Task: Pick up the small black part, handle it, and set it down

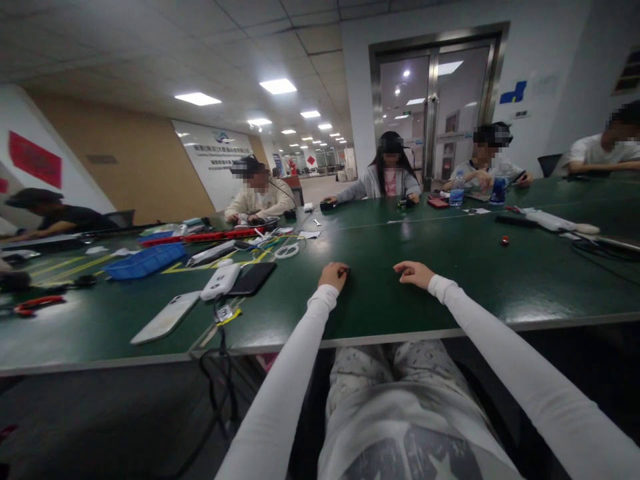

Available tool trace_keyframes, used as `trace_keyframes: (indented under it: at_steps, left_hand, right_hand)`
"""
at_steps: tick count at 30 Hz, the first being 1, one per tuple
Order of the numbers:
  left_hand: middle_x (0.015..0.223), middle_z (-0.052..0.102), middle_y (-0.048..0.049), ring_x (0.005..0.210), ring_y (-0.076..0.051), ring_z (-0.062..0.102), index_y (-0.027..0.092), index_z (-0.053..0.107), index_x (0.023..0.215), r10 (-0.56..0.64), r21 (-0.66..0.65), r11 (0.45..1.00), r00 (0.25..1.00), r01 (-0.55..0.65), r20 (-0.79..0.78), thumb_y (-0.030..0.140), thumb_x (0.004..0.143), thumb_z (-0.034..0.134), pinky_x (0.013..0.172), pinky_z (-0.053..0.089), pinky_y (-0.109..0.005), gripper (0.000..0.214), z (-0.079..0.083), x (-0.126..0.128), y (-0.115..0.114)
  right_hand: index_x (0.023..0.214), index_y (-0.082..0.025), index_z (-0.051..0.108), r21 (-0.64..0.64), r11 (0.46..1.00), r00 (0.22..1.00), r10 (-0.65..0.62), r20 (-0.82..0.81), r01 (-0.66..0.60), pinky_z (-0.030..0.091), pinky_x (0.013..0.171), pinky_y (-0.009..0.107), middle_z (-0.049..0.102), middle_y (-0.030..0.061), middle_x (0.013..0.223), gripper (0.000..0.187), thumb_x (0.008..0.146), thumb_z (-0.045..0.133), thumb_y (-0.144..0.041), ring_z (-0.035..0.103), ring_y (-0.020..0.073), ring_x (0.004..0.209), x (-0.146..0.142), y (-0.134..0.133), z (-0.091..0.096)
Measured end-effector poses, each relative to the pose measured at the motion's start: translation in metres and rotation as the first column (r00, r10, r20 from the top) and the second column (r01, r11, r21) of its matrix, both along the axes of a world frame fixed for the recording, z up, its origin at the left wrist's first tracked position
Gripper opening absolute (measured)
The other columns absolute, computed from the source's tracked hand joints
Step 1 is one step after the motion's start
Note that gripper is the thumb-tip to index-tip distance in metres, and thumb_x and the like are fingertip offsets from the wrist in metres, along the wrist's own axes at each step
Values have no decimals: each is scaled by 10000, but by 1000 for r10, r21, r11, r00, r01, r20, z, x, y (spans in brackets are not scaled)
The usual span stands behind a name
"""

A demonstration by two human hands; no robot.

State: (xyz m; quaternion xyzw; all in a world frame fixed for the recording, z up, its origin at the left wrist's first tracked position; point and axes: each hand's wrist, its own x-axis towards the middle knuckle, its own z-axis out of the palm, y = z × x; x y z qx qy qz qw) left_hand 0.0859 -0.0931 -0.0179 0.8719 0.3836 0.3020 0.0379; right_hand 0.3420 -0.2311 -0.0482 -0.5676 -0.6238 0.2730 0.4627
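Observation:
My left hand (333,275) rests on the green table (375,303) near its front edge, fingers curled. A small dark thing (346,272) shows at its fingertips, too small to name. To the right, my right hand (416,274) hovers at or just over the tabletop with its index finger stretched toward the left and the thumb apart from it; nothing shows in it. Bare tabletop lies between the two hands. Nearest to my left hand on its left is a black phone (253,279).
At left lie a white phone (167,317), a white device (220,280), a blue tray (146,261) and a coiled white cable (287,251). A small red object (505,241) sits at right, near a white tool (557,220). Several people sit around the table; bottles (457,190) stand at the far side.

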Motion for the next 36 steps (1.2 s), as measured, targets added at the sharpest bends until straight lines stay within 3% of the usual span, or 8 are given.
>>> trace_keyframes:
  at_steps: [6,11,23,29,36]
  left_hand:
    - [832,502,-41,814,-145,467,200,592,860,-216,-22,976,976,216,12,133,672,494,767,398,-296,222,-3,76,-50]
    - [855,469,-47,812,-146,464,182,589,827,-274,26,962,960,273,65,159,662,522,775,403,-306,179,-7,106,-68]
    - [889,425,-37,852,-154,474,200,599,787,-323,3,943,914,332,245,146,592,601,741,455,-313,202,-8,106,-67]
    - [926,405,-37,855,-143,472,199,588,811,-329,-29,934,887,357,324,123,593,591,643,490,-258,231,-4,105,-72]
    - [963,396,-55,880,-150,464,196,593,835,-362,-14,915,837,403,410,146,623,578,627,503,-252,219,1,104,-76]
  right_hand:
    - [1106,-174,446,29,999,999,30,14,-30,468,702,310,536,83,1019,610,547,681,-237,545,111,708,-2,2,2]
    - [1149,-166,409,46,999,993,-13,113,8,449,725,321,538,85,1012,749,480,721,-293,528,123,727,-3,2,5]
    - [1099,-203,442,143,989,985,-70,157,47,451,671,295,526,54,1025,697,461,721,-223,542,109,683,-5,-7,15]
    - [1087,-198,463,246,967,972,-120,202,68,441,547,233,508,71,1023,642,488,694,-209,540,163,811,-10,-13,22]
    - [1086,-214,451,267,957,967,-166,194,111,423,527,213,552,46,970,612,516,668,-175,552,125,718,-13,-16,28]
